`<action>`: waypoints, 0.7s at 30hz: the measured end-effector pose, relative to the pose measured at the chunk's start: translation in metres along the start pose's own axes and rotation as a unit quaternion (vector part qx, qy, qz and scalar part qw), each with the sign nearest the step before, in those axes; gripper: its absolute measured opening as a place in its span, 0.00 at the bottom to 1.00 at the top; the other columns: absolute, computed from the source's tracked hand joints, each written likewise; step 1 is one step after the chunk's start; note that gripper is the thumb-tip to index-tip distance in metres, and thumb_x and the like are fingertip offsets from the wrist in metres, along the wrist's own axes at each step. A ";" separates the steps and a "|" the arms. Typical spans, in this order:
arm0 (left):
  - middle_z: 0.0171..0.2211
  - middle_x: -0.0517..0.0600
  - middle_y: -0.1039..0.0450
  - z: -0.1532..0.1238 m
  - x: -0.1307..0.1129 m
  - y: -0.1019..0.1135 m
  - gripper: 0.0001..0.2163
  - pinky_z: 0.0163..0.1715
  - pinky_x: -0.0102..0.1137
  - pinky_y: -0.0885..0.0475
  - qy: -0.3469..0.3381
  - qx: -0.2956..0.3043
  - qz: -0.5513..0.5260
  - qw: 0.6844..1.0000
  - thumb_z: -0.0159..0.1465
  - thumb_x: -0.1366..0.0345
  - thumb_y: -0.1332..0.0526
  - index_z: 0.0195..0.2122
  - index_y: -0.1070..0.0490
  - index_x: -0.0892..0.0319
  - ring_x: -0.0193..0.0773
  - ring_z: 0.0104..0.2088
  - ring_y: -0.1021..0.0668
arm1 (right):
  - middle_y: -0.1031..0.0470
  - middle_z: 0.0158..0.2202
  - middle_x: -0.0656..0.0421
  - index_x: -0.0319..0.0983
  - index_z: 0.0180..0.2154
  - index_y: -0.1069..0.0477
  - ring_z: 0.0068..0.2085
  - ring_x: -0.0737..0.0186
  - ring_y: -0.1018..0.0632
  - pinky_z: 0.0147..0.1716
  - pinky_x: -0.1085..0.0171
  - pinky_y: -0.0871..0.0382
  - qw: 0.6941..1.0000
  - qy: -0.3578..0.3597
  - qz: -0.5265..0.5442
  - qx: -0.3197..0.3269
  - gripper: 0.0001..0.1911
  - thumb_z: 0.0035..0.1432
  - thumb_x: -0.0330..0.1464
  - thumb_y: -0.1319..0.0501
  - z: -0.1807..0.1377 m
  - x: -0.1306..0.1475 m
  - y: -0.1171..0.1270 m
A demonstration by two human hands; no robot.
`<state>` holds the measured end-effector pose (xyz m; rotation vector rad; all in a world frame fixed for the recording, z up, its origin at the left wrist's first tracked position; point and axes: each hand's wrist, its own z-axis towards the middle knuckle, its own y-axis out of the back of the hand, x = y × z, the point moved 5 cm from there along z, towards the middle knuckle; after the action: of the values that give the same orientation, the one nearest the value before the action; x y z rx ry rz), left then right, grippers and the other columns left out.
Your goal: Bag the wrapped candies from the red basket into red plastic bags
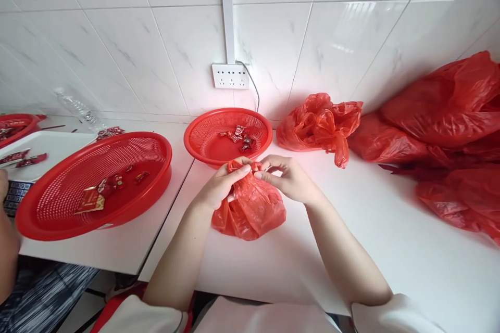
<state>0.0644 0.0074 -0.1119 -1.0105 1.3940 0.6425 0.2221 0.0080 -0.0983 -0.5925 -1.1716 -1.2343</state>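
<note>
A small red plastic bag [250, 210] sits bunched on the white table in front of me. My left hand [223, 185] pinches the top of the bag from the left, fingers closed on the plastic. My right hand [288, 178] grips the same gathered top from the right, fingers curled around it. Both hands meet at the bag's neck, just in front of a small red mesh basket [203, 135] that holds a few wrapped candies [238, 136].
A larger red basket [47, 203] with a few candies lies to the left. Crumpled red bags [318, 125] and a big pile of red bags [449, 130] lie at the right. A wall socket [230, 76] is behind. Another person's arm [7, 239] shows at far left.
</note>
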 end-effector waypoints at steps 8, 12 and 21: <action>0.19 0.39 0.40 -0.005 -0.020 -0.014 0.13 0.08 0.20 0.44 0.014 0.001 0.020 1.000 0.63 0.52 0.39 0.35 0.36 0.56 0.24 0.12 0.39 | 0.25 0.42 0.57 0.44 0.42 0.29 0.41 0.59 0.24 0.40 0.59 0.28 0.996 0.015 0.071 -0.048 0.11 0.58 0.38 0.35 -0.005 0.017 0.001; 0.20 0.40 0.40 -0.003 -0.016 -0.017 0.14 0.11 0.21 0.41 -0.012 -0.006 0.028 1.000 0.64 0.52 0.41 0.33 0.36 0.57 0.25 0.14 0.36 | 0.26 0.34 0.58 0.40 0.35 0.29 0.35 0.62 0.25 0.37 0.60 0.29 0.996 0.031 0.060 -0.051 0.07 0.60 0.37 0.36 -0.005 0.011 -0.002; 0.18 0.39 0.42 -0.009 0.007 -0.004 0.13 0.08 0.19 0.51 0.005 -0.057 0.006 0.998 0.63 0.53 0.39 0.36 0.33 0.57 0.22 0.11 0.45 | 0.26 0.33 0.60 0.39 0.35 0.30 0.33 0.67 0.27 0.34 0.65 0.32 1.000 0.021 -0.002 -0.018 0.06 0.61 0.35 0.38 -0.007 0.011 -0.009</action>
<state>0.0646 -0.0032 -0.1165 -1.0969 1.3856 0.7342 0.2148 -0.0050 -0.0924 -0.5897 -1.1181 -1.2672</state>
